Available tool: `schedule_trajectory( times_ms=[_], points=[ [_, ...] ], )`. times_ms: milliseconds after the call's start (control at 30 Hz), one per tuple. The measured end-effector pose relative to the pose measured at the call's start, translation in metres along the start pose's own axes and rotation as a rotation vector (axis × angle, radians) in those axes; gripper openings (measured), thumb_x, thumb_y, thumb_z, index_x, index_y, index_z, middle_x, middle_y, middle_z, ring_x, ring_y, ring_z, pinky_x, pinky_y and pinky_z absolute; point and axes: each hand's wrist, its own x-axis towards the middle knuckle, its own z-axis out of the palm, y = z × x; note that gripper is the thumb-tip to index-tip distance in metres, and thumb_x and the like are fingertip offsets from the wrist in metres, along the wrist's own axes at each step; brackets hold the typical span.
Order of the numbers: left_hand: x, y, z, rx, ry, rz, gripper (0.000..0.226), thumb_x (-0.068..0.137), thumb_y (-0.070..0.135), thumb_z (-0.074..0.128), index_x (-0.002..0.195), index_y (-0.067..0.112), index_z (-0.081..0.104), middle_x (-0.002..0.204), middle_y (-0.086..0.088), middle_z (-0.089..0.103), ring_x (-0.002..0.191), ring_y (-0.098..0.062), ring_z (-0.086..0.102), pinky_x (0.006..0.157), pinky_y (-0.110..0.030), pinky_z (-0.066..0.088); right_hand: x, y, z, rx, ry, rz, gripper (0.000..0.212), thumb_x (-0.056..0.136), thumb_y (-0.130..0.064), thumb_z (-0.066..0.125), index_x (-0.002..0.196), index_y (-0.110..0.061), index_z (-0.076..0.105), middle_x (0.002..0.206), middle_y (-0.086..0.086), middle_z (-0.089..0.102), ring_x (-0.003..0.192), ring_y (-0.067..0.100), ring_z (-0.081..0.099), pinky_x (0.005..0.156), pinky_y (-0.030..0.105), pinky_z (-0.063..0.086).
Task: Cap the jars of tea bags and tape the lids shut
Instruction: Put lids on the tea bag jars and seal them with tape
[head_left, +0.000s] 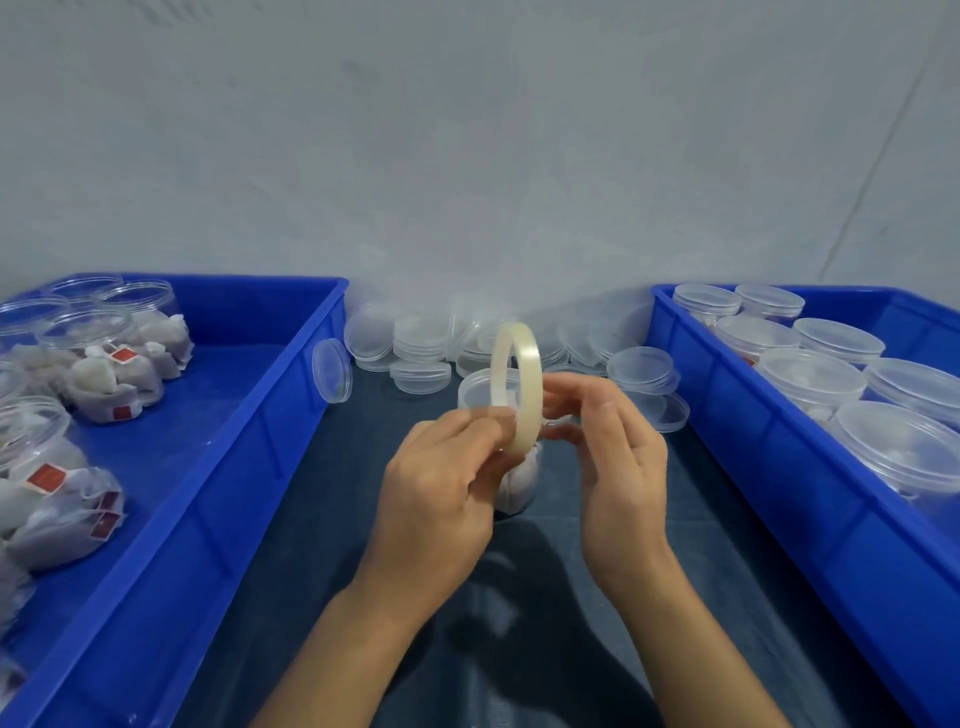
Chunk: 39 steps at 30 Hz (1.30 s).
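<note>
A roll of clear tape (514, 379) stands on edge in mid-air at the centre, above a capped clear jar of tea bags (475, 392) on the dark table. My left hand (441, 483) pinches the roll's lower left rim with thumb and fingertips. My right hand (618, 452) holds the roll from the right, its fingers curled toward the tape. The jar's lower body is mostly hidden behind both hands.
A blue bin (260, 415) on the left holds open jars of tea bags (104, 358). A blue bin (779, 467) on the right holds capped jars (810, 379). Loose clear lids (421, 343) lie piled along the wall behind the tape.
</note>
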Motion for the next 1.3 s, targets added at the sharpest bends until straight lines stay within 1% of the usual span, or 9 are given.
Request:
schedule_trajectory(
  times_ms=[200, 300, 467, 667, 800, 1000, 1100, 1200, 1300],
  points=[
    [0.001, -0.005, -0.002, 0.068, -0.044, 0.060, 0.033, 0.089, -0.013, 0.073, 0.111, 0.012, 0.080, 0.127, 0.004, 0.074, 0.134, -0.013, 0.061, 0.094, -0.046, 0.055, -0.002, -0.007, 0.004, 0.048, -0.059, -0.006, 0.036, 0.098, -0.032, 0.063, 0.095, 0.002, 0.073, 0.095, 0.025, 0.068, 0.087, 0.035, 0.065, 0.082, 0.033, 0.053],
    [0.001, -0.006, -0.002, 0.033, -0.036, 0.071, 0.017, 0.095, 0.010, 0.073, 0.110, 0.009, 0.079, 0.121, 0.006, 0.074, 0.135, -0.016, 0.060, 0.095, -0.049, 0.055, -0.003, -0.008, 0.006, 0.051, -0.089, 0.024, 0.018, 0.097, -0.019, 0.067, 0.091, -0.003, 0.074, 0.093, 0.019, 0.070, 0.086, 0.024, 0.067, 0.080, 0.031, 0.054],
    [0.003, -0.002, -0.004, -0.020, 0.005, 0.068, 0.034, 0.106, 0.041, 0.061, 0.109, 0.013, 0.081, 0.121, 0.013, 0.072, 0.130, -0.016, 0.062, 0.092, -0.049, 0.056, -0.003, -0.008, 0.006, 0.106, -0.149, 0.037, 0.019, 0.097, -0.011, 0.063, 0.098, 0.006, 0.072, 0.098, 0.029, 0.064, 0.086, 0.022, 0.067, 0.077, 0.025, 0.055],
    [0.002, -0.009, 0.001, 0.032, 0.020, 0.099, 0.014, 0.101, 0.025, 0.069, 0.110, 0.018, 0.077, 0.113, 0.013, 0.071, 0.126, -0.015, 0.064, 0.091, -0.047, 0.055, -0.003, -0.005, 0.004, 0.167, -0.171, 0.113, 0.040, 0.096, -0.032, 0.064, 0.094, 0.007, 0.068, 0.087, 0.018, 0.068, 0.084, 0.021, 0.064, 0.081, 0.028, 0.054],
    [0.000, -0.009, 0.004, 0.065, -0.002, 0.152, 0.027, 0.100, 0.015, 0.068, 0.124, 0.026, 0.070, 0.117, 0.016, 0.070, 0.132, -0.011, 0.059, 0.097, -0.038, 0.052, -0.001, -0.004, 0.004, 0.158, -0.118, 0.140, 0.047, 0.095, -0.042, 0.062, 0.090, 0.005, 0.069, 0.082, 0.015, 0.068, 0.082, 0.020, 0.063, 0.080, 0.030, 0.054],
    [0.000, -0.016, 0.004, 0.100, -0.045, 0.192, 0.041, 0.101, 0.004, 0.063, 0.134, 0.029, 0.066, 0.129, 0.021, 0.065, 0.137, -0.015, 0.056, 0.096, -0.043, 0.053, -0.002, -0.006, 0.004, 0.146, -0.086, 0.160, 0.047, 0.095, -0.046, 0.059, 0.091, -0.001, 0.074, 0.087, 0.021, 0.071, 0.086, 0.023, 0.064, 0.086, 0.038, 0.053],
    [0.000, -0.017, 0.003, 0.094, -0.078, 0.212, 0.044, 0.097, -0.001, 0.061, 0.133, 0.022, 0.071, 0.136, 0.018, 0.068, 0.141, -0.014, 0.054, 0.100, -0.044, 0.052, -0.001, -0.009, 0.004, 0.179, -0.067, 0.176, 0.041, 0.096, -0.046, 0.061, 0.083, -0.011, 0.077, 0.084, 0.010, 0.072, 0.084, 0.020, 0.066, 0.086, 0.036, 0.054],
    [0.000, -0.013, 0.001, 0.052, -0.058, 0.196, 0.022, 0.097, 0.022, 0.074, 0.119, 0.021, 0.075, 0.129, 0.019, 0.071, 0.138, -0.014, 0.057, 0.100, -0.045, 0.051, -0.001, -0.010, 0.002, 0.198, -0.078, 0.189, 0.030, 0.098, -0.032, 0.059, 0.083, -0.012, 0.076, 0.083, 0.007, 0.071, 0.082, 0.019, 0.066, 0.085, 0.034, 0.054],
    [0.001, -0.004, 0.000, 0.003, -0.010, 0.140, 0.027, 0.101, 0.047, 0.069, 0.113, 0.024, 0.077, 0.124, 0.023, 0.071, 0.132, -0.014, 0.060, 0.103, -0.043, 0.048, -0.002, -0.012, 0.000, 0.213, -0.143, 0.198, 0.024, 0.097, -0.023, 0.057, 0.092, -0.010, 0.077, 0.090, 0.013, 0.071, 0.088, 0.026, 0.066, 0.085, 0.035, 0.055]
  ],
)
